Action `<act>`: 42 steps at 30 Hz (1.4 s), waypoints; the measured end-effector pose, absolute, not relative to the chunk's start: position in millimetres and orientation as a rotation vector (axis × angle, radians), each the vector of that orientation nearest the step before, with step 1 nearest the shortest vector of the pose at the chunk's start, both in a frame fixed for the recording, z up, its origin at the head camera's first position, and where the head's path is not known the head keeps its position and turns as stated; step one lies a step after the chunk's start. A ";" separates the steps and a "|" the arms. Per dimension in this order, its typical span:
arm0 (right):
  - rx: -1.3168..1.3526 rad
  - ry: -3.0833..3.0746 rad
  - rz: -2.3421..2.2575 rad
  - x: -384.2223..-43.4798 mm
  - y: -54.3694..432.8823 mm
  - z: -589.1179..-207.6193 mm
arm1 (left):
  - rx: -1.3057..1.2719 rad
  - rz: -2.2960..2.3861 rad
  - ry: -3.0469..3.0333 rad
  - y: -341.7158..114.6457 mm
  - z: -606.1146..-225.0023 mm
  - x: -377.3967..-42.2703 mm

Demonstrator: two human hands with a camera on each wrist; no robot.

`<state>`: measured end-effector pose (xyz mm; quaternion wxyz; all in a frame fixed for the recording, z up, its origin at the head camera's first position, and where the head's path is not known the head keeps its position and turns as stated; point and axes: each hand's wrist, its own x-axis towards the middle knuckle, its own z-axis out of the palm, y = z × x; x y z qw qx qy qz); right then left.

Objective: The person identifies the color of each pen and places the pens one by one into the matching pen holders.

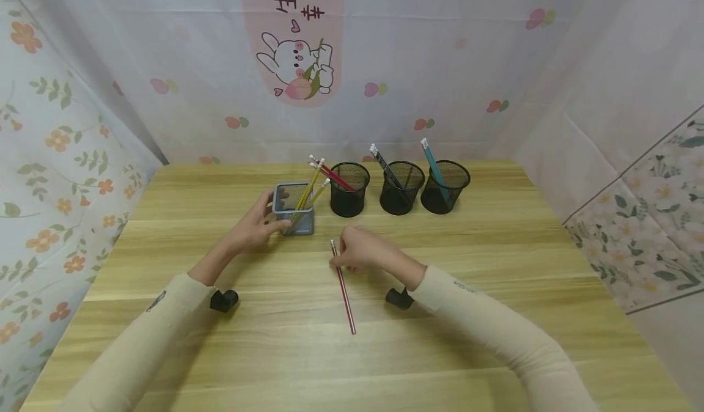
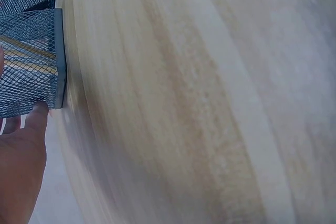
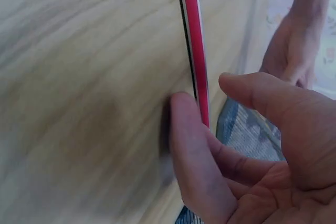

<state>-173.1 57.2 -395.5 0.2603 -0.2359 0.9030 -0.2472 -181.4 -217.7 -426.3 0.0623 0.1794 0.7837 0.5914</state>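
Note:
At the left of the table, my left hand (image 1: 253, 225) holds a grey square mesh pen holder (image 1: 304, 224) between thumb and fingers. Several yellow pencils (image 1: 305, 193) lean inside it. In the left wrist view, fingertips press the holder's mesh side (image 2: 26, 87). A red striped pencil (image 1: 348, 305) lies on the table in front of the holders. My right hand (image 1: 363, 250) is around its eraser end. The right wrist view shows the pencil (image 3: 195, 40) between the thumb and forefinger; the forefinger is beside it, while a gap separates the thumb from it.
Three round black mesh cups stand in a row behind: one with red pencils (image 1: 337, 176), one with black pencils (image 1: 387, 169), one with blue-green pencils (image 1: 432, 162). The wooden table (image 1: 264, 351) ends at a patterned curtain (image 1: 412, 63) behind the cups.

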 end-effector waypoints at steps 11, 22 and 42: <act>-0.642 2.463 -0.711 -169.6 48.7 -399.1 | 0.537 1.786 2.374 -217.2 -426.1 -181.8; -0.571 2.401 -0.756 -170.1 48.5 -399.8 | 0.542 1.769 2.390 -218.5 -427.9 -183.8; -0.793 2.349 -1.013 -191.4 82.3 -372.0 | 0.543 1.773 2.397 -217.7 -426.8 -182.8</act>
